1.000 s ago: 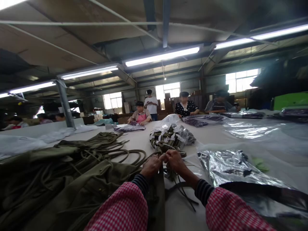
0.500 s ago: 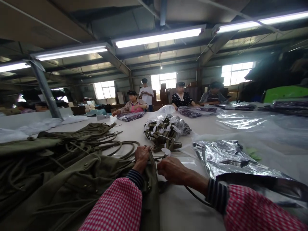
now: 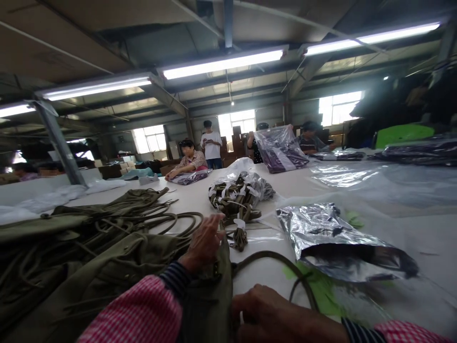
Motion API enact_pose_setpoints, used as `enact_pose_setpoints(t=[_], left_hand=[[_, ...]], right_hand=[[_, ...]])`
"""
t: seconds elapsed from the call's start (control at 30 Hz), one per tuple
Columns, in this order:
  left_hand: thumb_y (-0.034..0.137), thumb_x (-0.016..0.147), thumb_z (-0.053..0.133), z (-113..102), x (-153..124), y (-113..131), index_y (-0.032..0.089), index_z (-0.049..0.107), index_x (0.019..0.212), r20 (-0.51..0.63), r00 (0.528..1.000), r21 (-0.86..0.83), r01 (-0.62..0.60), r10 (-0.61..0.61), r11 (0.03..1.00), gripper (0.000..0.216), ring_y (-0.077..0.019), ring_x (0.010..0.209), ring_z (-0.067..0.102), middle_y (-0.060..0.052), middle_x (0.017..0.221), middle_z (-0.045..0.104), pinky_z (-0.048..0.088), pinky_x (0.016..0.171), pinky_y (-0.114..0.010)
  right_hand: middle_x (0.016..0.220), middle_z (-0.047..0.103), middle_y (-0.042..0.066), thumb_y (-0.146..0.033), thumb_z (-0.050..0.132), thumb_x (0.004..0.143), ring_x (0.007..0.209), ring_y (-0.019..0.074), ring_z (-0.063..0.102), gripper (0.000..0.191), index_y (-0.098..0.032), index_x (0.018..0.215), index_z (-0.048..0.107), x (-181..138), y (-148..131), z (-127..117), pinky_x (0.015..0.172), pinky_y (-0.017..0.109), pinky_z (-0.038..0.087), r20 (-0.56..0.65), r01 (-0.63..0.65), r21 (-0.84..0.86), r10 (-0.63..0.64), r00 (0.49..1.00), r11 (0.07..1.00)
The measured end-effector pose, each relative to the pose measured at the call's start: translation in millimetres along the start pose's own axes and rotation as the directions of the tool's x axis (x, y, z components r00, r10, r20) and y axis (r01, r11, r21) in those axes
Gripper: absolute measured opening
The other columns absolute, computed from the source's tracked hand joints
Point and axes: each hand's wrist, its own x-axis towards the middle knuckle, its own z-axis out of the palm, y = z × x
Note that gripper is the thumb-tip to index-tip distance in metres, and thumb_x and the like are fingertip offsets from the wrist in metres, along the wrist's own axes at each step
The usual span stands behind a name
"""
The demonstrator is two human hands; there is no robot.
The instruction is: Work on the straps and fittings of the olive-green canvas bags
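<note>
Olive garment [image 3: 224,286] at tabletop [image 3: 189,195] near edge. Left hand [image 3: 205,242] laid over it, fingers extended, unclamped. Right hand [image 3: 264,309] curled alongside; grip can't tell. Risk: garment shifts, looping strap [image 3: 259,255] snags nearby silver bag [image 3: 321,226].

On the left, the olive cloth pile [image 3: 117,257] covers the near table [image 3: 257,271], so a hand could pass only above it; on the far side of the left hand [image 3: 205,240], the strap bundle [image 3: 233,196] blocks the way; the curved strap [image 3: 271,254] crosses before the right hand [image 3: 271,312]; between bundle and silver bag [image 3: 321,228], a narrow passage is free
</note>
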Motion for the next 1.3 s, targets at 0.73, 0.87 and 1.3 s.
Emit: enact_pose_setpoints(t=[0.73,0.87,1.3], left_hand=[[-0.001,0.085,0.053,-36.7,-132.8,-33.8,0.025,0.064,0.1,-0.008,0.732,0.539,-0.57,0.681,0.62,0.032,-0.0239,0.104,0.052,-0.002,0.104,0.068,0.037,0.09,-0.037],[0.004,0.083,0.066,-17.2,-132.8,-37.5,0.024,0.064,0.087,-0.018,0.82,0.474,-0.497,0.572,0.727,0.02,-0.0242,0.1,0.051,-0.002,0.101,0.068,0.037,0.085,-0.037],[0.006,0.087,0.059,-15.7,-132.2,-40.9,0.023,0.068,0.084,-0.111,0.856,0.365,-0.437,0.505,0.822,0.02,-0.0347,0.138,0.034,0.0,0.127,0.07,0.03,0.105,-0.054]], right_hand=[[0.087,0.067,0.005,-0.023,0.045,0.1,0.078,0.0152,0.06,0.025,-0.015,0.095,0.069,33.3,22.8,-54.8,0.068,0.023,0.045,-0.328,-0.096,-0.562,-0.114,0.938,0.822],[0.123,0.062,0.013,-0.002,0.046,0.091,0.115,0.0249,0.054,0.031,-0.017,0.107,0.068,81.4,36.5,-74.0,0.083,0.031,0.046,-0.346,-0.157,-0.778,-0.208,0.915,0.608],[0.111,0.064,0.012,-0.009,0.052,0.095,0.107,0.0275,0.052,0.018,-0.017,0.096,0.068,76.5,33.5,-85.8,0.083,0.037,0.042,-0.136,-0.023,-0.925,-0.274,0.952,0.379]])
